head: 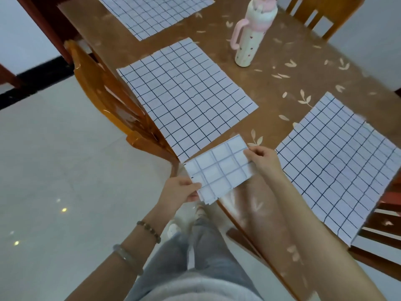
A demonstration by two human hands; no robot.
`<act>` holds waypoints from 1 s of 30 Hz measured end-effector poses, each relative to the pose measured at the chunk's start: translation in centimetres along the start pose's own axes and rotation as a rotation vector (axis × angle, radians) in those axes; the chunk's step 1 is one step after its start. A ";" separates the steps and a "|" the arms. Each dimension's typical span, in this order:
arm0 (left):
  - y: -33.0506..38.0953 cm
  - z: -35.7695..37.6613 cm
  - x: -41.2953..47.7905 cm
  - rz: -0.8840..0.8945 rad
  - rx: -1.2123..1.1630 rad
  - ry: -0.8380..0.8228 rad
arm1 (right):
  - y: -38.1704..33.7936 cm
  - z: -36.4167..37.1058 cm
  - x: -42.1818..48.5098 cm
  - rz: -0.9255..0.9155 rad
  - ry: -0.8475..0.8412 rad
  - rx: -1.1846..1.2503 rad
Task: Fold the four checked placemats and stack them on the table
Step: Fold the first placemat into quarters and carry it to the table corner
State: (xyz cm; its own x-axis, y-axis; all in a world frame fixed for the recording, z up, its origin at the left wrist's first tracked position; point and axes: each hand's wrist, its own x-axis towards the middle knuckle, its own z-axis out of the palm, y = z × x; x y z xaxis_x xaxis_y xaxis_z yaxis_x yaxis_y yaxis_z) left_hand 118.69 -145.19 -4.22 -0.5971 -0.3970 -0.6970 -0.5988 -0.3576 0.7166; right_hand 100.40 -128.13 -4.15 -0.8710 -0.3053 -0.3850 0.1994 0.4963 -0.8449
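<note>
Left hand and right hand, fingers pinching opposite ends of the folded placemat, over the worktop corner. I'd square the layered edges, then lay it flat.

Table: a bare strip of top runs between the middle placemat and the right placemat, open from the near corner. An upright bottle stands at the strip's far end. A narrower bare band separates the middle placemat from the far placemat. The left chair rises just beside the middle placemat's left edge; the right chair sits under the right placemat's overhang. Above the near corner, the left hand and right hand hold the folded placemat.
</note>
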 end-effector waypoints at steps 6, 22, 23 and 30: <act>-0.3 4.5 5.1 -0.069 0.077 0.054 | 2.0 -1.3 6.5 0.013 -0.009 -0.137; 0.0 5.6 8.1 -0.122 0.670 0.154 | 5.7 0.5 11.4 -0.182 0.042 -0.459; 0.4 5.5 7.9 -0.060 0.790 0.208 | 5.8 0.4 11.2 -0.236 0.082 -0.486; -1.2 7.8 9.1 0.735 1.321 0.109 | 7.8 2.7 8.5 -0.761 -0.087 -0.735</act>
State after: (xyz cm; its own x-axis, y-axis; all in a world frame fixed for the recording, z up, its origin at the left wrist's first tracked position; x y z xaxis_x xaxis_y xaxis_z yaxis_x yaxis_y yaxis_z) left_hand 109.79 -141.78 -11.65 -0.9617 -0.2247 -0.1571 -0.2646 0.9106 0.3173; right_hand 95.74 -129.04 -15.01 -0.6115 -0.7848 0.1011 -0.7303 0.5106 -0.4539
